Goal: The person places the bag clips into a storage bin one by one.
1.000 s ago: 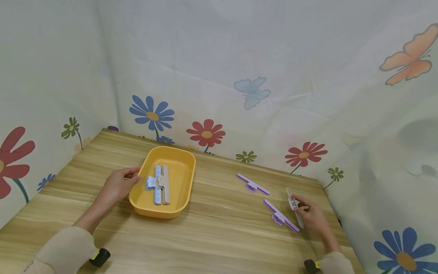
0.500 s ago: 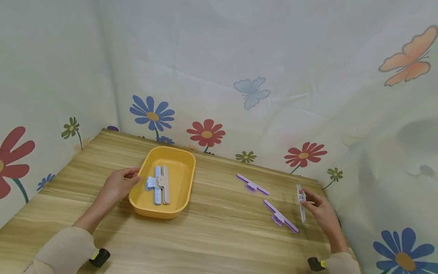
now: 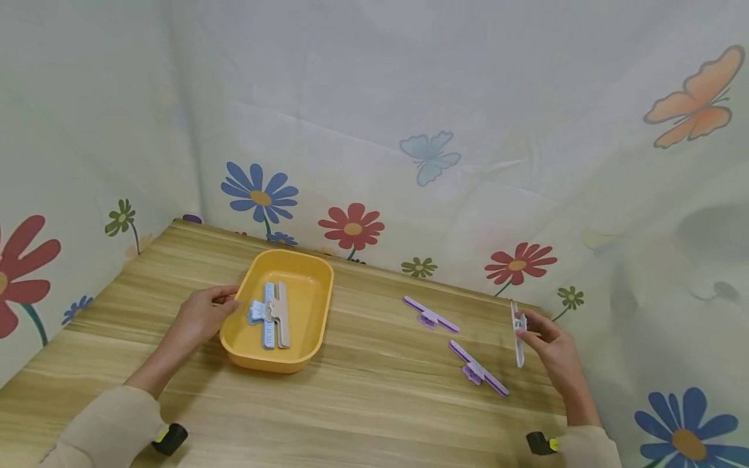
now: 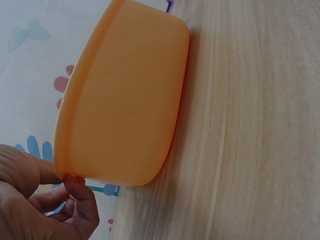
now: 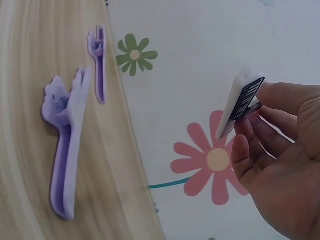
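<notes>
Right wrist view alone shows a barcode label (image 5: 244,104) on the white clip (image 3: 517,333).

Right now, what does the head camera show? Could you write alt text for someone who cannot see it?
A person's right hand pinches a long white clip above a wooden table, while the left hand holds the rim of a yellow tray containing a blue clip and a beige clip. Two purple clips lie on the table between the hands.

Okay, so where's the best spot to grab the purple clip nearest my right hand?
Pinch the nearer purple clip by its raised lever tab at mid-length, coming from above. The bar lies flat on the table, so only the tab stands up for fingertips.
</notes>
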`<act>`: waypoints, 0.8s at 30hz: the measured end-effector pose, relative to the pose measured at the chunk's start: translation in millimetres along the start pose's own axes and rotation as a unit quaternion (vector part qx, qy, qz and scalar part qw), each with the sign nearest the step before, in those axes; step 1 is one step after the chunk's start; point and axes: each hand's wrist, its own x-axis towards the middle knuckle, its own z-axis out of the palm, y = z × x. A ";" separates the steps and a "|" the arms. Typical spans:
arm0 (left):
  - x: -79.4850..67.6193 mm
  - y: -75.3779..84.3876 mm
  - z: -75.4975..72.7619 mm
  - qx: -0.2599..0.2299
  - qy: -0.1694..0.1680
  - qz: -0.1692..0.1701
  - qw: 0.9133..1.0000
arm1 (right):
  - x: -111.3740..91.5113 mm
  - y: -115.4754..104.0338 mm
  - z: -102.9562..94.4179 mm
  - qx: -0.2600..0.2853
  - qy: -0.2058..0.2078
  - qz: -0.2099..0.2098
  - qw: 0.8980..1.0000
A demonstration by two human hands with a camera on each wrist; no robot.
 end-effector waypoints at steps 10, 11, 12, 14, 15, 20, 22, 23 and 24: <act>1.4 0.5 0.3 0.000 0.000 -0.003 1.000 | 2.5 -19.4 -5.7 -0.007 0.009 -0.001 1.000; 1.5 0.8 0.2 0.000 0.000 -0.003 1.000 | 2.6 -21.4 -5.6 -0.010 0.009 -0.001 1.000; 1.5 1.1 0.0 0.001 0.000 -0.003 1.000 | 2.8 -23.4 -5.5 -0.010 0.008 0.000 1.000; 1.4 1.5 -0.5 0.002 0.000 -0.002 1.000 | 3.1 -27.2 -4.7 -0.008 0.008 0.000 1.000; 1.3 1.6 -0.6 0.004 0.000 0.000 1.000 | 3.3 -29.1 -4.2 -0.007 0.009 -0.001 1.000; 0.6 1.2 -0.8 0.005 0.004 0.007 1.000 | 4.1 -37.4 0.1 0.011 0.008 -0.003 1.000; 0.4 1.0 -0.7 0.004 0.005 0.009 1.000 | 5.1 -39.9 2.1 0.013 0.007 -0.006 1.000; 0.3 0.8 -0.5 0.004 0.006 0.010 1.000 | 5.7 -41.0 3.0 0.014 0.008 -0.007 1.000; 0.3 0.7 -0.4 0.003 0.006 0.011 1.000 | 6.2 -42.1 4.0 0.014 0.007 -0.009 1.000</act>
